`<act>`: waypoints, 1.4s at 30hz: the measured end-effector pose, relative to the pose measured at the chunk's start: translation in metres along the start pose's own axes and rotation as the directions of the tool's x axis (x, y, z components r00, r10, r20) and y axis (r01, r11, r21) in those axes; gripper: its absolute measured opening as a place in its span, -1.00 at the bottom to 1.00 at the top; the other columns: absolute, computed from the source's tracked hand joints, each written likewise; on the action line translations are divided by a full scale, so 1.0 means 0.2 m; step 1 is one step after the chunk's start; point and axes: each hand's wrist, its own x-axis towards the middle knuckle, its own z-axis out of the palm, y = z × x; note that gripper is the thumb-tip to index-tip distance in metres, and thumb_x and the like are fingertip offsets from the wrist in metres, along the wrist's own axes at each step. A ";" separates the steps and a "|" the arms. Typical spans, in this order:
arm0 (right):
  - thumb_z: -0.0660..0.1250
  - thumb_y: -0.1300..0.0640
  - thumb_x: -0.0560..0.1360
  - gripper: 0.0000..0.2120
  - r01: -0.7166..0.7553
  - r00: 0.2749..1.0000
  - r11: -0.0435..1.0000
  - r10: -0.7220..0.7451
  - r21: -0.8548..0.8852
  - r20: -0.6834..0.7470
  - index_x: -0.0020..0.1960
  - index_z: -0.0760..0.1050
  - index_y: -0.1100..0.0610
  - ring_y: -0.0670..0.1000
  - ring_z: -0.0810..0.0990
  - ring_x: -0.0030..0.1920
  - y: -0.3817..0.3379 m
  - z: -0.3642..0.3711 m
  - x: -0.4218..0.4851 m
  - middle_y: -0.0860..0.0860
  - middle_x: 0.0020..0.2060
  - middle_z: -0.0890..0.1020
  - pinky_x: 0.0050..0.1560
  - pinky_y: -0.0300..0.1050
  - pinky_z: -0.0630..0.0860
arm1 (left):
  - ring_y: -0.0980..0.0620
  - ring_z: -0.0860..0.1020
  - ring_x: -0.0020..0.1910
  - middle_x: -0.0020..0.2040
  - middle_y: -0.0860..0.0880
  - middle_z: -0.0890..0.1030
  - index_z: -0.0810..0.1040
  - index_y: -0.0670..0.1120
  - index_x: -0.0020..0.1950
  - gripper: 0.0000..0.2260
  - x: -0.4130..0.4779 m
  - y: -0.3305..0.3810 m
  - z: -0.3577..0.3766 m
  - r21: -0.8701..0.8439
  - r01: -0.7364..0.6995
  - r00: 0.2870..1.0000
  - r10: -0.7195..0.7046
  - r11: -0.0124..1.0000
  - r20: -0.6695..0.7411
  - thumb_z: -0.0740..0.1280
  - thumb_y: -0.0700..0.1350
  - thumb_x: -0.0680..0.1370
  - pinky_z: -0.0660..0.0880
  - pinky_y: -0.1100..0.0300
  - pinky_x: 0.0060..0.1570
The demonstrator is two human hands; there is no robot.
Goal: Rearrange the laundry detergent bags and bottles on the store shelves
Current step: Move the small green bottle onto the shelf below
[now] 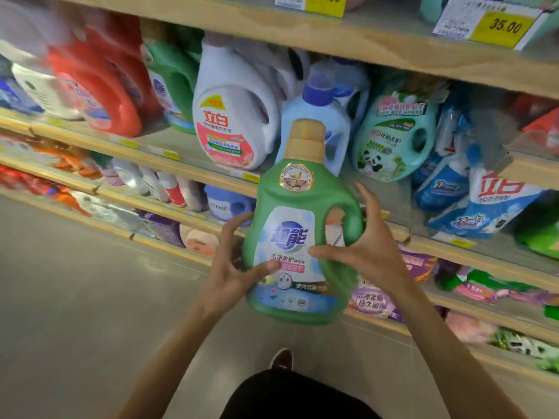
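Shoe (282, 358): one, dark, on the floor just beyond the person's dark clothing.
Floor (75, 297): grey and smooth, running along the foot of the shelving.
Left grip (233, 264): fingers curled round the left flank of the green bottle, thumb laid on its front label.
Right grip (366, 246): clasps the handle side, thumb pressed across the label, fingers spread behind, one pointing up.
Green bottle (299, 237): one, held in the air in front of the shelves and resting on none. Its long axis is close to vertical, leaning a little. The label faces the person and the handle is on the person's right.
Cap (306, 140): tan, pointing up, level with the middle shelf.
Lower shelves (169, 211): pale boards with yellowish edges. Purple bags (372, 300) show past the bottle's base; other bags along the rows are too blurred to count.
Middle shelf (151, 139): jugs standing caps up. Red jugs (99, 86) at the left are blurred, number unclear. Then come one green jug (174, 77), one white jug (239, 119) in front with more white behind, one pale blue jug (317, 119) straight behind the held bottle, and one teal jug (396, 137) with a panda.
Blue-and-white bags (490, 204): at least two, leaning at the right end of that shelf.
Top shelf (378, 40): wood-look edge carrying two yellow price tags (502, 25).
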 end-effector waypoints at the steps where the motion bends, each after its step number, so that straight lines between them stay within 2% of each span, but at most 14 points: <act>1: 0.71 -0.23 -0.03 0.10 -0.020 1.000 1.000 0.020 0.001 0.009 0.30 0.11 -0.55 -0.22 0.50 0.30 0.00 0.03 -0.03 -0.30 0.28 0.52 0.34 0.07 0.46 | -0.15 0.67 0.03 0.03 -0.21 0.62 0.37 0.23 0.40 -0.22 -0.04 -0.01 -0.03 -0.007 0.016 1.000 -0.016 1.000 0.000 0.62 0.04 0.24 0.65 -0.16 -0.01; 3: 0.69 -0.29 -0.06 0.08 -0.030 0.999 1.000 0.030 0.002 0.027 0.33 0.19 -0.43 -0.15 0.54 0.27 0.00 0.08 -0.10 -0.27 0.27 0.54 0.29 0.12 0.49 | -0.14 0.68 0.04 0.00 -0.14 0.66 0.39 0.19 0.42 -0.20 -0.13 -0.02 -0.08 -0.022 0.041 0.999 -0.040 0.999 0.010 0.63 0.01 0.24 0.66 -0.13 -0.04; 7: 0.66 -0.32 -0.03 0.10 -0.036 0.999 0.999 0.037 -0.033 0.036 0.39 0.20 -0.31 -0.14 0.55 0.24 -0.03 0.14 -0.25 -0.25 0.25 0.54 0.25 0.12 0.51 | -0.05 0.69 0.02 -0.02 -0.02 0.71 0.45 0.16 0.39 -0.26 -0.27 0.01 -0.15 -0.047 0.075 0.997 -0.073 0.996 0.038 0.63 -0.12 0.27 0.63 0.15 -0.10; 13: 0.65 -0.31 -0.01 0.09 -0.011 1.000 0.999 0.011 -0.032 0.010 0.41 0.19 -0.27 -0.12 0.54 0.24 -0.11 0.20 -0.51 -0.22 0.25 0.53 0.28 0.10 0.48 | -0.07 0.69 0.09 0.05 -0.07 0.72 0.44 0.08 0.37 -0.30 -0.50 0.08 -0.24 -0.065 0.073 0.993 -0.067 0.995 0.094 0.60 -0.28 0.32 0.64 0.13 -0.04; 15: 0.63 -0.34 -0.03 0.11 -0.010 1.000 0.999 0.011 -0.033 0.020 0.41 0.19 -0.27 -0.09 0.53 0.25 -0.13 0.22 -0.58 -0.19 0.27 0.53 0.28 0.12 0.48 | -0.07 0.70 0.07 0.05 -0.11 0.72 0.46 0.08 0.36 -0.29 -0.60 0.09 -0.26 -0.072 0.082 0.993 -0.076 0.994 0.088 0.62 -0.28 0.30 0.65 0.10 -0.05; 19: 0.66 -0.31 -0.02 0.15 0.012 0.998 1.000 -0.010 -0.027 0.059 0.45 0.17 -0.24 -0.09 0.53 0.26 -0.18 0.28 -0.74 -0.19 0.27 0.54 0.31 0.08 0.47 | -0.25 0.65 0.11 0.09 -0.25 0.66 0.46 0.14 0.39 -0.25 -0.79 0.10 -0.35 -0.058 0.092 0.996 -0.092 0.994 0.018 0.64 -0.05 0.24 0.63 -0.12 0.07; 23: 0.64 -0.35 -0.05 0.19 0.023 0.996 0.999 -0.021 -0.023 0.083 0.46 0.16 -0.23 -0.08 0.53 0.27 -0.27 0.36 -0.86 -0.18 0.28 0.54 0.32 0.10 0.46 | -0.30 0.64 0.11 0.08 -0.30 0.65 0.44 0.17 0.40 -0.25 -0.97 0.13 -0.45 -0.046 0.086 0.996 -0.086 0.995 0.006 0.64 -0.05 0.26 0.59 -0.26 0.11; 26: 0.64 -0.35 -0.05 0.19 0.055 0.994 0.998 -0.051 -0.039 0.096 0.47 0.19 -0.19 -0.10 0.52 0.28 -0.36 0.43 -0.92 -0.20 0.29 0.53 0.33 0.04 0.45 | -0.22 0.66 0.07 -0.01 -0.19 0.69 0.47 0.21 0.35 -0.28 -1.06 0.17 -0.54 -0.068 0.079 0.996 -0.081 0.995 -0.024 0.63 -0.04 0.24 0.65 -0.06 0.02; 29: 0.68 -0.18 0.02 0.11 0.081 0.992 0.996 -0.077 -0.040 0.099 0.46 0.23 -0.17 -0.18 0.52 0.22 -0.46 0.51 -0.95 -0.27 0.20 0.54 0.20 -0.19 0.43 | -0.18 0.67 0.06 -0.04 -0.12 0.70 0.47 0.19 0.35 -0.29 -1.10 0.19 -0.65 -0.079 0.081 0.996 -0.084 0.994 -0.036 0.63 -0.11 0.27 0.64 0.04 -0.02; 31: 0.70 -0.12 0.06 0.10 0.089 0.992 0.995 -0.085 -0.043 0.090 0.47 0.21 -0.20 -0.24 0.50 0.19 -0.52 0.58 -0.95 -0.35 0.16 0.52 0.09 -0.32 0.37 | -0.13 0.68 0.04 -0.05 -0.10 0.71 0.48 0.21 0.35 -0.29 -1.11 0.20 -0.73 -0.073 0.067 0.996 -0.070 0.995 -0.046 0.63 -0.07 0.25 0.65 0.05 -0.03; 34: 0.70 -0.13 0.07 0.13 0.097 0.992 0.993 -0.091 -0.073 0.082 0.50 0.17 -0.21 -0.22 0.46 0.22 -0.62 0.70 -0.95 -0.28 0.24 0.48 0.08 -0.31 0.33 | -0.13 0.68 0.02 -0.05 -0.09 0.71 0.48 0.26 0.34 -0.30 -1.12 0.21 -0.88 -0.080 0.033 0.998 -0.038 0.996 -0.053 0.61 -0.01 0.25 0.65 0.00 -0.01; 36: 0.69 -0.16 0.06 0.15 0.089 0.993 0.992 -0.082 -0.090 0.079 0.51 0.17 -0.21 -0.18 0.47 0.25 -0.68 0.79 -0.94 -0.25 0.28 0.49 0.14 -0.23 0.36 | -0.14 0.69 0.03 -0.03 -0.08 0.72 0.47 0.23 0.35 -0.32 -1.11 0.21 -0.99 -0.088 0.028 0.999 -0.031 0.996 -0.040 0.62 -0.07 0.28 0.65 -0.01 -0.03; 38: 0.69 -0.18 0.04 0.16 0.083 0.995 0.991 -0.077 -0.103 0.068 0.51 0.18 -0.19 -0.15 0.48 0.28 -0.73 0.91 -0.91 -0.23 0.32 0.50 0.20 -0.18 0.40 | -0.09 0.69 0.02 0.00 -0.04 0.73 0.47 0.22 0.34 -0.35 -1.09 0.19 -1.12 -0.093 0.020 0.999 -0.023 0.995 -0.031 0.59 -0.13 0.32 0.65 0.08 -0.07; 42: 0.69 -0.17 0.04 0.12 0.073 0.995 0.992 -0.065 -0.103 0.076 0.48 0.23 -0.17 -0.20 0.50 0.22 -0.82 1.10 -0.89 -0.27 0.25 0.53 0.09 -0.35 0.39 | -0.04 0.69 -0.01 0.00 -0.03 0.73 0.47 0.22 0.33 -0.36 -1.07 0.15 -1.33 -0.105 0.016 1.000 -0.019 0.994 -0.021 0.58 -0.15 0.32 0.62 0.19 -0.14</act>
